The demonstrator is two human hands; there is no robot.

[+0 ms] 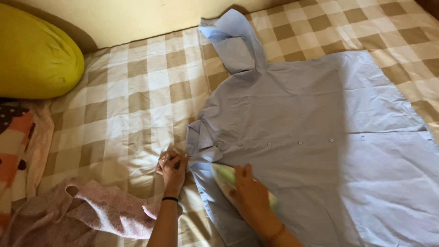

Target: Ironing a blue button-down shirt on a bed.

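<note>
A light blue button-up shirt (pixel 302 137) lies spread flat on a beige and white checked sheet (pixel 137 100), collar to the left, one sleeve folded up toward the wall. My left hand (pixel 173 167) pinches the shirt's edge just below the collar, with a black band on its wrist. My right hand (pixel 249 194) grips the handle of a white and green clothes iron (pixel 224 176) that rests on the shirt's near shoulder area. The hand hides most of the iron.
A yellow-green cushion (pixel 34 57) sits at the far left against the cream wall (pixel 137 16). A pinkish lace cloth (pixel 91 210) lies crumpled at the near left, beside a patterned orange and white fabric (pixel 16 146).
</note>
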